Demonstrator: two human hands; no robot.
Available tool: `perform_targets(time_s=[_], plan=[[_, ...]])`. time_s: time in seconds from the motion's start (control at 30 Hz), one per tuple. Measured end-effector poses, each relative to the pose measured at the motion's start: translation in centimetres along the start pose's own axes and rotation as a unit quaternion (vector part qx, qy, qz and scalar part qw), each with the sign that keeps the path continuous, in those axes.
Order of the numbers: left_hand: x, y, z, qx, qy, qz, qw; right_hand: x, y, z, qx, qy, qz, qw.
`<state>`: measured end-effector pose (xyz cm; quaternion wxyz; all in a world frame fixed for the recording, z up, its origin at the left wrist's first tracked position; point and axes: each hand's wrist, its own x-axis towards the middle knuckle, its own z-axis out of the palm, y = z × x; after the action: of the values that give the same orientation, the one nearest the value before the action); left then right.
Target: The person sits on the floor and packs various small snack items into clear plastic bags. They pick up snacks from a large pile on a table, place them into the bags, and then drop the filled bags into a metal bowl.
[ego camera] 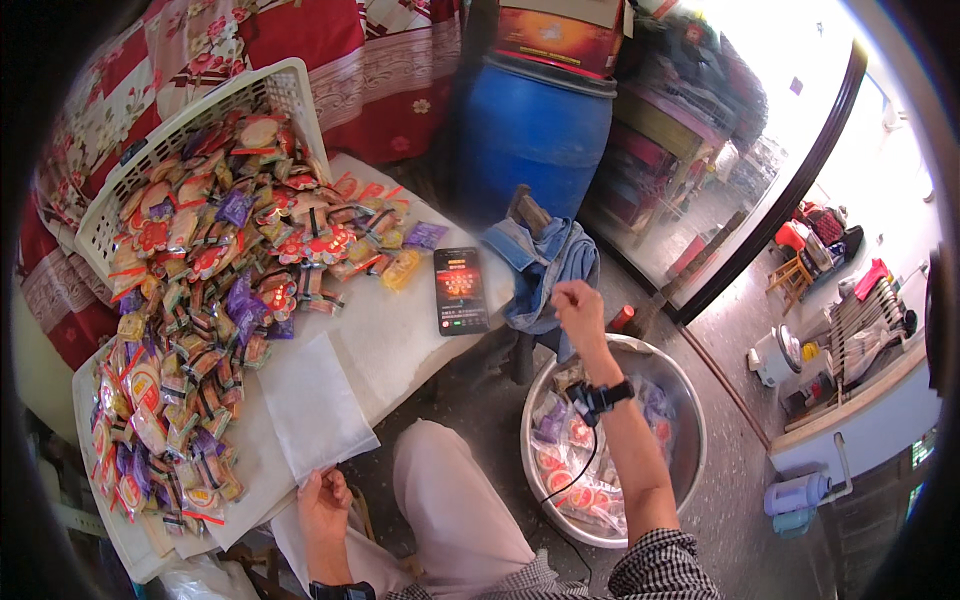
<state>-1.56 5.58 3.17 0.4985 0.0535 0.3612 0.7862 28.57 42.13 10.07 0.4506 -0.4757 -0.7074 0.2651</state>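
Note:
My left hand (324, 499) is at the near edge of a flat white plastic bag (319, 405), which lies on the pale table (405, 352). Its fingers are curled, and whether they grip the edge is unclear. My right hand (581, 315) is raised beside the denim cloth, with its forearm over a metal basin (697, 450). Its fingers are curled in, and nothing shows in them. Clear bags of wrapped snacks (574, 476) lie in the basin. A large heap of individually wrapped snacks (202, 360) spreads over the table's left side.
A white plastic basket (304, 97) lies tipped behind the heap, spilling snacks. A lit smartphone (461, 291) lies at the table's right edge. Blue denim cloth (551, 262) hangs next to it. A blue barrel (536, 135) stands behind. A cable (574, 476) runs from my right wrist.

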Motion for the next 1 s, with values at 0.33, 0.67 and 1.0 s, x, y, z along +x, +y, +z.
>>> perform_targets(time_s=[0.33,0.67,1.0], plan=[[-0.2,-0.3,-0.8,0.003,0.031,0.023,0.999,3.0,-7.2,3.2,-0.350,-0.135,-0.097,0.922],[-0.2,0.1,-0.2,-0.014,0.028,0.007,0.999,4.3,-2.4,5.3,-0.461,-0.096,-0.102,0.876],[-0.4,0.6,1.2,0.022,0.053,0.038,0.998,7.3,-1.3,2.6,-0.417,-0.108,-0.161,0.888]])
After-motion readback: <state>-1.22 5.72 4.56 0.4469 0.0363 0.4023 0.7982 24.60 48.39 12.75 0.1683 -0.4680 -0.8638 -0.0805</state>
